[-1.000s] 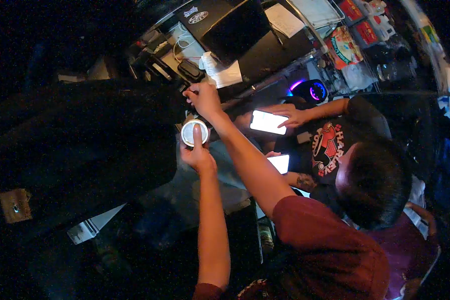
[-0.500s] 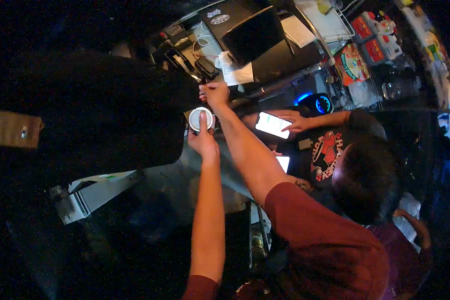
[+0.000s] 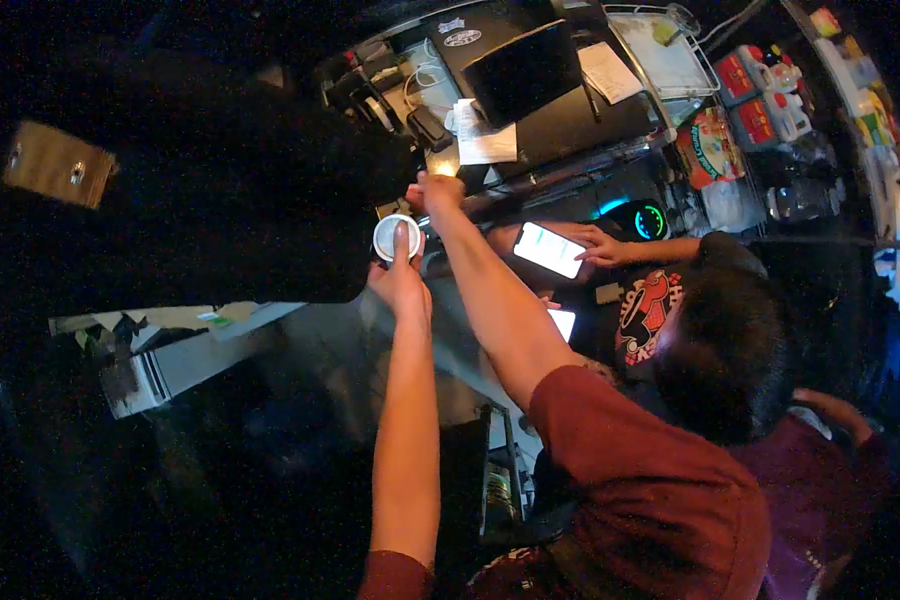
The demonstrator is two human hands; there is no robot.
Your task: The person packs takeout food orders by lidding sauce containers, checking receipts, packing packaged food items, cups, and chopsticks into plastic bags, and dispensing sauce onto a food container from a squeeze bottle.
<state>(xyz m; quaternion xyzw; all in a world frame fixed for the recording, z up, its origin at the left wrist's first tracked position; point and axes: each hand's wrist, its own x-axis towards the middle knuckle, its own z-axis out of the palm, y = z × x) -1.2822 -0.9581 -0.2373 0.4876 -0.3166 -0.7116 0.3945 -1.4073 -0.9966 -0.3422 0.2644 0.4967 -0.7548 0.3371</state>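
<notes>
My left hand (image 3: pixel 402 278) holds a round white-rimmed thing that looks like a lidded cup (image 3: pixel 397 238). The thumb lies across its pale top, and the fingers wrap beneath. Just above and to the right, my right hand (image 3: pixel 438 192) is closed at the edge of the desk (image 3: pixel 540 150). Its fingertips are pressed together, and what they hold, if anything, is hidden. A bright yellowish glow (image 3: pixel 444 162) shows right behind this hand. White paper (image 3: pixel 486 133) and a dark small device (image 3: pixel 429 130) lie on the desk close by.
A dark monitor (image 3: pixel 525 72) stands on the desk. At right a seated person (image 3: pixel 730 350) touches a lit phone (image 3: pixel 550 249); a second lit screen (image 3: pixel 562 323) is below it. Red-labelled jugs (image 3: pixel 760 95) stand on a rack. A long pale box-like surface (image 3: pixel 205 355) lies at lower left.
The view has shifted slightly. My right hand has turned a little, and a bright glow now shows behind it. My left hand keeps its hold on the cup.
</notes>
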